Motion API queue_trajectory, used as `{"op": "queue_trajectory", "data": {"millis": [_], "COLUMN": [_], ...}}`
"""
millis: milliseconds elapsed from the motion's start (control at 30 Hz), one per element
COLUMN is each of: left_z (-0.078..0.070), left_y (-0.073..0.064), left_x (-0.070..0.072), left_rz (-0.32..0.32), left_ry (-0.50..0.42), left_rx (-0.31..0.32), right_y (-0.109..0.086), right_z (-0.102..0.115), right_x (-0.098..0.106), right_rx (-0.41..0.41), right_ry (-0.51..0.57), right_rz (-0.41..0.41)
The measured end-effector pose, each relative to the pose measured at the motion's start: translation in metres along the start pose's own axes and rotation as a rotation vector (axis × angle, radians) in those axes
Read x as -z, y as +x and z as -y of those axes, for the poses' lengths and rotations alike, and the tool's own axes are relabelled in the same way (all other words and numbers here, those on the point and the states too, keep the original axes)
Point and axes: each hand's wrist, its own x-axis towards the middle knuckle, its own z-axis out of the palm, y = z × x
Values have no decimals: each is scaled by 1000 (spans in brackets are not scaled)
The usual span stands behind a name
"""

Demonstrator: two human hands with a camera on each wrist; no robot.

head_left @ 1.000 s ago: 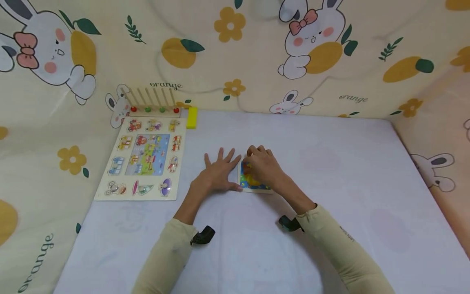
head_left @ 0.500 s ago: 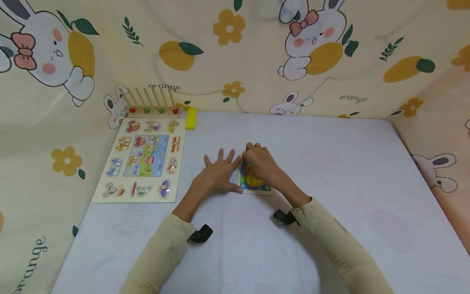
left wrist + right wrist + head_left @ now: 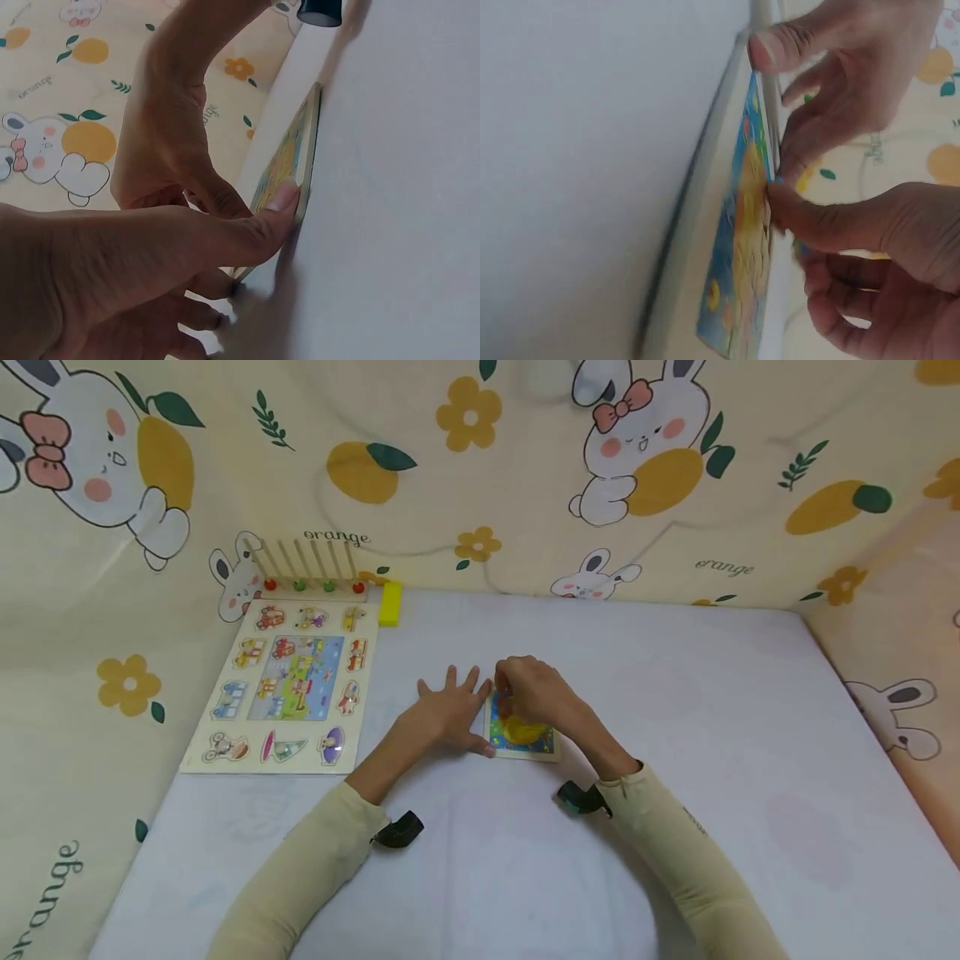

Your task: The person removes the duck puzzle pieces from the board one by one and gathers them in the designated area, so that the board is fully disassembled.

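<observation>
Your puzzle (image 3: pixel 512 746) lies flat on the white surface (image 3: pixel 675 710), roughly mid-width, w/ a yellow figure on a blue ground. Your L hand (image 3: pixel 446 718) is spread, fingers straight & apart: thumb (image 3: pixel 283 196) on the puzzle's near-L corner, index finger by its far-L corner. Your R hand (image 3: pixel 534 693) is over the puzzle's far part, fingers curled, thumb & fingers pinching a small piece (image 3: pixel 801 250); only bits of blue & green show past your thumb. Can't tell if the piece touches the puzzle. Your L index tip is just beside your R fingers; can't tell if they touch.

Off to your L, well apart from the puzzle, the big board (image 3: pixel 240 724) lies flat w/ vehicle & toy pics round a central scene. Right behind it is the rack (image 3: pixel 315 596) w/ upright sticks & red/green beads. Yellow block (image 3: pixel 390 604) sits beside the rack's R end. Both your sleeves (image 3: pixel 307 860) are pale, w/ a dark cam (image 3: pixel 399 830) at each wrist. Cloth (image 3: pixel 420 402) w/ bunnies & oranges hangs behind.
</observation>
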Motion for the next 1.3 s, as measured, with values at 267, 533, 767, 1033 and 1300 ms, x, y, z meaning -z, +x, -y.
{"op": "queue_trajectory", "data": {"millis": [267,533,767,1033,1300], "left_z": [-6,-9,-9,-7,-7], "left_y": [-3,-5,-6,-7,-4], "left_x": [1,-4,-2,-3,0], "left_rz": [14,-1,6,-11,-10], "left_ry": [45,63,65,42,60], "left_rx": [-2,5,18,19,19], "right_y": [3,-9,-6,3,4], "right_z": [-26,-79,-116,-116,-118], "right_x": [36,73,61,52,53], "right_rx": [64,-102,-176,-286,-261], "right_ry": [183,209,171,113,110], "right_rz": [40,-23,41,36,16]}}
